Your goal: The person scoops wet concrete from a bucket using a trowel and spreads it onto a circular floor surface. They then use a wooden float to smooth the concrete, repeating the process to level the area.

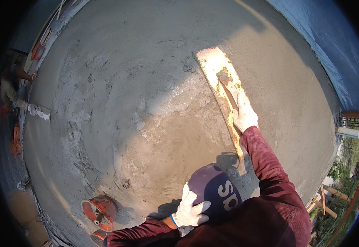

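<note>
My right hand (pixel 244 114), in a white glove, is wrapped around the handle of a long, worn, cement-splashed float (pixel 212 61). The float's board lies on the grey wet concrete (pixel 167 136), slanting from upper left to lower right. My left hand (pixel 190 210), in a white glove with a blue cuff edge, rests with fingers spread on a rounded dark navy cloth surface (pixel 208 181) with large pale lettering. This looks like my bent knee, though I cannot tell for certain. Maroon sleeves cover both arms.
An orange bucket (pixel 102 210) stands on the concrete at the lower left. At the far left a co-worker's gloved hand holds a flat trowel (pixel 44 112). Blue sheeting (pixel 336 49) borders the right side. A pale pipe (pixel 347 132) and wooden pieces (pixel 336 193) lie beyond the right edge.
</note>
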Demonstrator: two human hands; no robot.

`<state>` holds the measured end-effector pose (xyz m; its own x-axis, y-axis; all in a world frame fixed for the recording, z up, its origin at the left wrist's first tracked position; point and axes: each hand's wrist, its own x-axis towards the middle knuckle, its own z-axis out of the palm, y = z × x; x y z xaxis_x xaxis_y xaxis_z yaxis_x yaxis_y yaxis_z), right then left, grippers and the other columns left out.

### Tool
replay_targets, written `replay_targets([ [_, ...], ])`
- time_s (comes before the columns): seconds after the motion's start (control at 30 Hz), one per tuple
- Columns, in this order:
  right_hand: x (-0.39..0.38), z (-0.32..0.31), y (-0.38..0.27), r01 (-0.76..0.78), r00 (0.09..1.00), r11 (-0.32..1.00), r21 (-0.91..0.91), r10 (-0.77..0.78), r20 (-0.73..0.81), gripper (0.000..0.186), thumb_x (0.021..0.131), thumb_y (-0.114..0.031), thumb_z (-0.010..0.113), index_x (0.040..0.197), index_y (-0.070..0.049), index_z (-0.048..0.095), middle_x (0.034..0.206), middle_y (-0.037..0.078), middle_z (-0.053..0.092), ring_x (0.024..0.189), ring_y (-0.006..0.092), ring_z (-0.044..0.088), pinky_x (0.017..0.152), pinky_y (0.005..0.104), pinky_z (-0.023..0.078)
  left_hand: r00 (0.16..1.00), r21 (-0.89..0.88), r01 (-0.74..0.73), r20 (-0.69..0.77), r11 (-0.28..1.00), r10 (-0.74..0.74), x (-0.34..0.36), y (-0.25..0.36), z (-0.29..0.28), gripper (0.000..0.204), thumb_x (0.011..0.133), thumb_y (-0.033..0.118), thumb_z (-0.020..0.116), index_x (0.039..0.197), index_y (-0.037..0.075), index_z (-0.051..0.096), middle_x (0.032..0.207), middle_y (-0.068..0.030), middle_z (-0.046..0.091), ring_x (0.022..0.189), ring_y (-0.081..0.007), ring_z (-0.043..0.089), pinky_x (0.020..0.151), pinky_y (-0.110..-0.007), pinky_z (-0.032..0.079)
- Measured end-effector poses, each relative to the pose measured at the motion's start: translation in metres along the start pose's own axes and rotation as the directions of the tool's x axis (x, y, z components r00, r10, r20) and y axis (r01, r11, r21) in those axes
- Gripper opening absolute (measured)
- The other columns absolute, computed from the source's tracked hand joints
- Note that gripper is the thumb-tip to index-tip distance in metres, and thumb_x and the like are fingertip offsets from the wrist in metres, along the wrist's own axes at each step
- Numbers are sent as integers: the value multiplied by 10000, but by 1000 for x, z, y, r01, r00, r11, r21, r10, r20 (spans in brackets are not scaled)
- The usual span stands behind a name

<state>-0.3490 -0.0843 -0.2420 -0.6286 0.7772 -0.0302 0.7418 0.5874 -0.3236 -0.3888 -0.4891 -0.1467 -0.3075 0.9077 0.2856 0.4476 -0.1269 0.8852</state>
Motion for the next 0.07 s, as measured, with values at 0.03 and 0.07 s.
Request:
replay_targets([
  [0.03, 14, -8, 6, 4, 999, 996, 89, 0, -43, 794, 969, -78, 615, 1681, -148, 270, 1665, 209, 406, 1541, 359, 408, 1268, 420, 380, 999, 18, 33, -16, 999, -32, 2, 0, -4, 501, 664, 412, 859, 1063, 132, 749, 1458, -274, 440, 1292, -651, 436, 996, -765, 398],
  [0.07, 10, 2, 1, 47, 995, 992, 120, -36, -92, 794, 969, -78, 615, 1681, -148, 270, 1665, 209, 406, 1541, 359, 408, 1268, 420, 380, 992, 0, 121, -18, 993, -121, -1, 5, -8, 501, 664, 412, 859, 1063, 132, 749, 1458, -274, 440, 1292, -651, 436, 996, -765, 398],
])
